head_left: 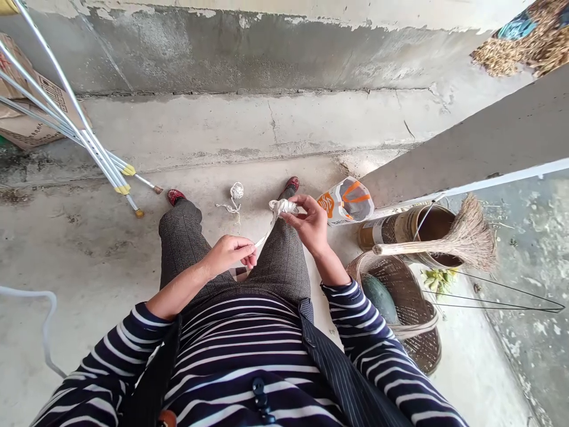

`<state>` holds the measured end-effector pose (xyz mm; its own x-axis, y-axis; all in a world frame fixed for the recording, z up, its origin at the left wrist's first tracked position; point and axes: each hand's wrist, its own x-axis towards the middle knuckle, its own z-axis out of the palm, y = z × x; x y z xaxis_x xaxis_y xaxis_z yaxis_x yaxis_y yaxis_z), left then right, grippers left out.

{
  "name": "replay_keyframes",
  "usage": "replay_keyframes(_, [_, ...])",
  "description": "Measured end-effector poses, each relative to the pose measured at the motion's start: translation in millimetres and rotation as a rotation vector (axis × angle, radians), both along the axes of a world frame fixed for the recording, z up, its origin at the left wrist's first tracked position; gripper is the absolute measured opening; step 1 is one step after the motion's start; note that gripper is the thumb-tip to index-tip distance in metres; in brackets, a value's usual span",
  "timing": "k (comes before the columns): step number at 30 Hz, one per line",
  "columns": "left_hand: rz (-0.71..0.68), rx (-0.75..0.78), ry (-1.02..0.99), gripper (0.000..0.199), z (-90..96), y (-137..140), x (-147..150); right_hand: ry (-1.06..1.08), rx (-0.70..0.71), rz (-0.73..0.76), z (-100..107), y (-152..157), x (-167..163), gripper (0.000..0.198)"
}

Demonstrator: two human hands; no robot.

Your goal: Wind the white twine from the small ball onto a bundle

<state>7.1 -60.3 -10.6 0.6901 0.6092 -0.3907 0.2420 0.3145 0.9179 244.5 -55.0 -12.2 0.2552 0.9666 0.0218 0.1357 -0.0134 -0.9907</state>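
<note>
My right hand (309, 222) grips a bunched white cloth strip (281, 207) between thumb and fingers, above my right thigh. From that bundle a length of the strip runs down to my left hand (230, 254), whose thumb and fingers pinch its end. The strip's hold inside my left fingers is partly hidden. On the concrete floor between my feet lies a small ball of white yarn (237, 190), with loose strands trailing beside it.
Crutches (95, 142) and cardboard boxes (48, 112) stand at the left. To the right are an orange-and-white bag (338, 204), a bucket (386, 231) with a straw broom (473, 234) across it, and a wicker basket (418, 296) holding a dark green melon (379, 296). A wall (249, 50) runs ahead.
</note>
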Motion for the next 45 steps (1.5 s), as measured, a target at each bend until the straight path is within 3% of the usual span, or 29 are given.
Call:
replay_keyframes(5, [0.044, 0.003, 0.022, 0.031, -20.4, 1, 4, 0.485, -0.082, 0.022, 8, 5, -3, 0.043])
replay_keyframes(7, [0.111, 0.008, 0.003, 0.047, -24.2, 5, 9, 0.573, -0.129, 0.044, 12, 5, -4, 0.043])
replay_keyframes(10, [0.235, 0.046, -0.097, 0.062, -22.0, 13, 17, 0.660, -0.162, 0.076, 16, 4, -6, 0.043])
replay_keyframes(14, [0.292, 0.070, -0.241, 0.044, -7.5, 23, 26, 0.704, -0.184, 0.156, 18, 4, -7, 0.040])
replay_keyframes(18, [0.295, 0.003, -0.311, 0.038, 1.7, 28, 27, 0.647, -0.185, 0.214, 17, 3, -6, 0.042])
replay_keyframes(25, [0.173, -0.228, -0.439, 0.036, -6.3, 33, 15, 0.488, -0.174, 0.309, 20, -4, -10, 0.064])
replay_keyframes(34, [-0.058, -0.398, -0.404, 0.038, -4.7, 47, -3, 0.307, -0.045, 0.578, 34, -11, -8, 0.045])
replay_keyframes(38, [-0.234, -0.459, -0.394, 0.041, -6.0, 39, 3, 0.143, 0.034, 0.568, 43, -12, -14, 0.034])
replay_keyframes(45, [-0.263, -0.467, -0.369, 0.037, -8.3, 26, 7, 0.161, -0.061, 0.477, 41, -15, -17, 0.041])
